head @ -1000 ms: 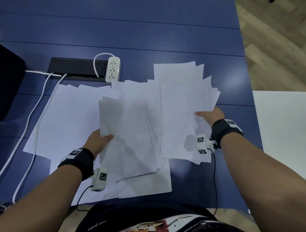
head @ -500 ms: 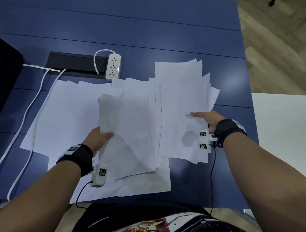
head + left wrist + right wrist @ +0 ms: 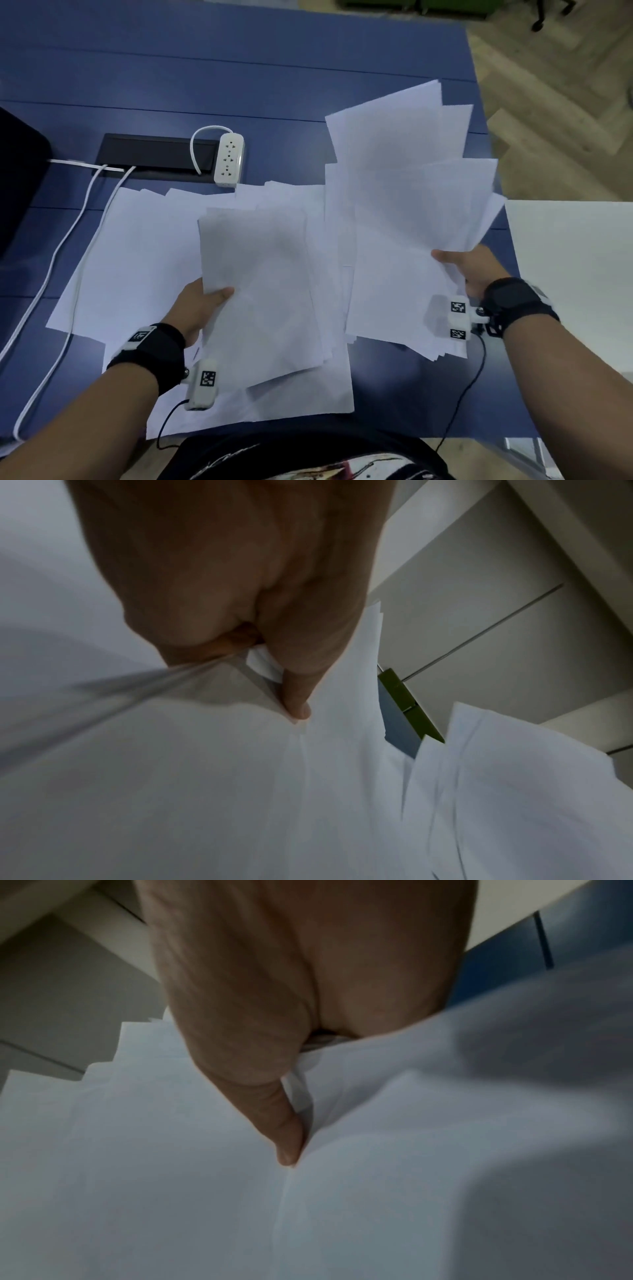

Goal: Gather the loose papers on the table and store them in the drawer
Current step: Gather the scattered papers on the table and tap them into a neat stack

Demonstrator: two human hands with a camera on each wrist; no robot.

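Here both hands (image 3: 191,308) pinch paper sheaves (image 3: 404,219), long axes pointing away.

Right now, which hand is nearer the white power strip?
Left. The left hand grips papers below the white plastic power strip; the right hand grips a fanned sheaf far to its right.

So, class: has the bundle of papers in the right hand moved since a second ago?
Yes. The right-hand bundle has lifted and tilted: its far edge now reaches past the white power strip, where before it lay about level with it.
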